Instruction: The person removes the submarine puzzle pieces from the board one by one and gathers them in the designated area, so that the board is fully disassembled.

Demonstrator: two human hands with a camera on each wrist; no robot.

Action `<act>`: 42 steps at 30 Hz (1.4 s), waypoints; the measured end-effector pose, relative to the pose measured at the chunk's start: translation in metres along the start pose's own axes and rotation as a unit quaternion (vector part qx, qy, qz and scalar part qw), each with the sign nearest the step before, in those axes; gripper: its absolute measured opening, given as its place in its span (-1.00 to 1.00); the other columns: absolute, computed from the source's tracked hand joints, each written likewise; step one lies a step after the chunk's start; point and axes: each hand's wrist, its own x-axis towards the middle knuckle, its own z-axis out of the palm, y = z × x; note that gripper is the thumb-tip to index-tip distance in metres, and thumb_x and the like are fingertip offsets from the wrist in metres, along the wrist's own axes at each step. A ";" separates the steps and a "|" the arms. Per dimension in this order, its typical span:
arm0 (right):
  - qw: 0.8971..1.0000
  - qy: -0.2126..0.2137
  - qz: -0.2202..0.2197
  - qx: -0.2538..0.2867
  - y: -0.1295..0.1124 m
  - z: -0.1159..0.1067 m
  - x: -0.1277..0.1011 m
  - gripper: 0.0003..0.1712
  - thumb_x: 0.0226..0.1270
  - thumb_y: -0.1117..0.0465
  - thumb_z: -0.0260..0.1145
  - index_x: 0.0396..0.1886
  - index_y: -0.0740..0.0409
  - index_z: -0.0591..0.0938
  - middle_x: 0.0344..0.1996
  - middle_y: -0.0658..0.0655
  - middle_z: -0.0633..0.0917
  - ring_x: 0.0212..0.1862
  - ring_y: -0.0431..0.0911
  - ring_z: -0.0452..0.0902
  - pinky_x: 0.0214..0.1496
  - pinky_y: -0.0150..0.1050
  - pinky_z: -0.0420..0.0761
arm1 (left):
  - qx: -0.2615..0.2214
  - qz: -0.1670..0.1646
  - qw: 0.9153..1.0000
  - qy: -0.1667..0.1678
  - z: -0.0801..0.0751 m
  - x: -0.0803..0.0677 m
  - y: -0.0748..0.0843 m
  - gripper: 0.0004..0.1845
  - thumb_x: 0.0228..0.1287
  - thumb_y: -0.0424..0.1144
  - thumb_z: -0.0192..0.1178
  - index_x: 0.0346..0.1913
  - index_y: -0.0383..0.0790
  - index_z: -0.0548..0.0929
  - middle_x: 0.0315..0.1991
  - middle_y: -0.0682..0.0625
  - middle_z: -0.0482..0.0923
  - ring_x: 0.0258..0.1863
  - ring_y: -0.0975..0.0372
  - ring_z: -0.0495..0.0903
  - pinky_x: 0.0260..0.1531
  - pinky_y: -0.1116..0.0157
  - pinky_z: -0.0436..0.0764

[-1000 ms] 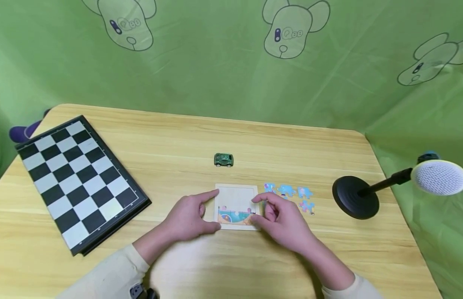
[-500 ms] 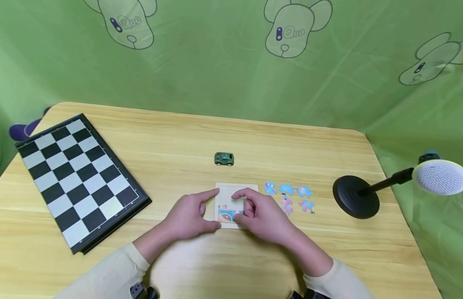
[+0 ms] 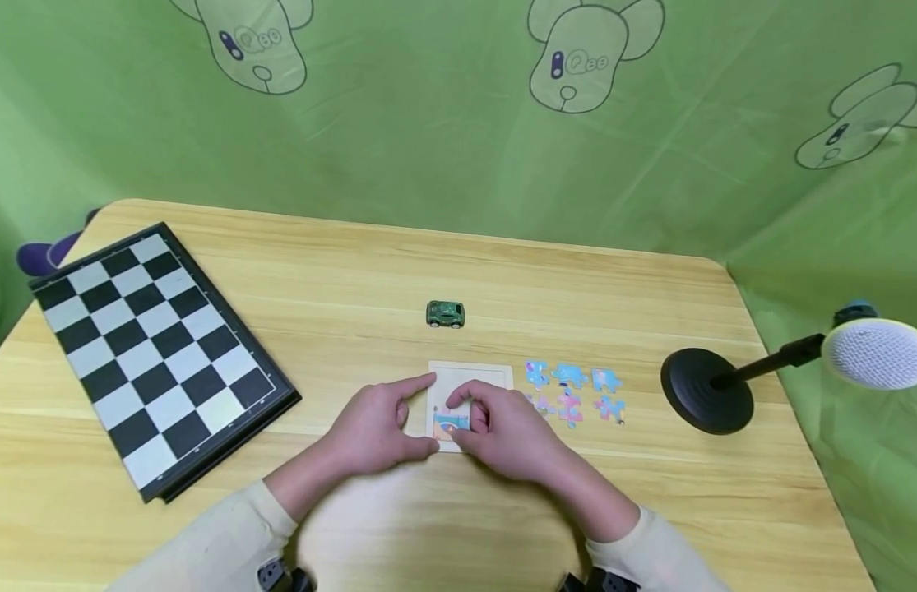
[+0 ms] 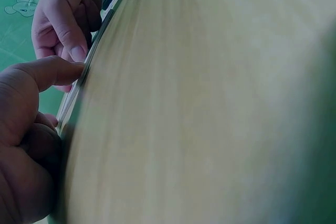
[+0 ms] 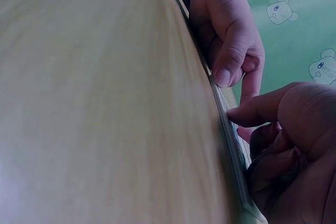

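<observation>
A shallow wooden puzzle tray (image 3: 470, 376) lies mid-table, with assembled blue and orange jigsaw pieces (image 3: 447, 421) along its near side. The left hand (image 3: 369, 432) rests at the tray's left edge, index finger and thumb extended against it. Over the tray, the right hand (image 3: 510, 432) touches the assembled pieces with index fingertip and thumb apart; its other fingers are folded under and no lifted piece shows. In the right wrist view the right thumb (image 5: 252, 109) meets the tray's edge. Loose blue and pink jigsaw pieces (image 3: 569, 376) lie right of the tray. The right hand covers part of the picture.
A green toy car (image 3: 445, 314) stands behind the tray. To the left lies a black-and-white chessboard (image 3: 162, 345). A lamp with a round black base (image 3: 706, 390) stands at the right. Green printed cloth (image 3: 428, 123) hangs behind the wooden table (image 3: 317, 271).
My right hand has slid left across the tray from its right edge, uncovering more of the loose pieces. My left hand stays at the tray's left edge.
</observation>
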 end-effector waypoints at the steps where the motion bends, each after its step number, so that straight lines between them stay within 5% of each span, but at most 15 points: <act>1: 1.000 0.000 0.000 0.002 0.000 0.000 0.000 -0.69 0.21 0.22 0.49 -0.06 0.00 0.64 -0.73 -0.13 0.42 -0.66 -0.29 0.27 -0.44 -0.27 0.46 | 0.000 0.000 1.000 0.000 0.000 0.000 0.000 -0.10 -0.06 -0.07 0.56 0.41 -0.19 0.46 -0.76 0.19 0.19 -0.77 0.39 0.11 -0.71 0.35 0.19; 42: 1.000 -0.006 0.014 0.013 -0.002 0.002 0.004 -0.66 0.10 0.26 0.54 -0.12 0.03 0.66 -0.72 -0.12 0.38 -0.64 -0.28 0.25 -0.42 -0.27 0.45 | -0.009 -0.005 1.000 0.001 0.000 0.000 -0.002 -0.12 -0.03 -0.07 0.55 0.41 -0.18 0.47 -0.75 0.19 0.20 -0.77 0.39 0.12 -0.72 0.36 0.20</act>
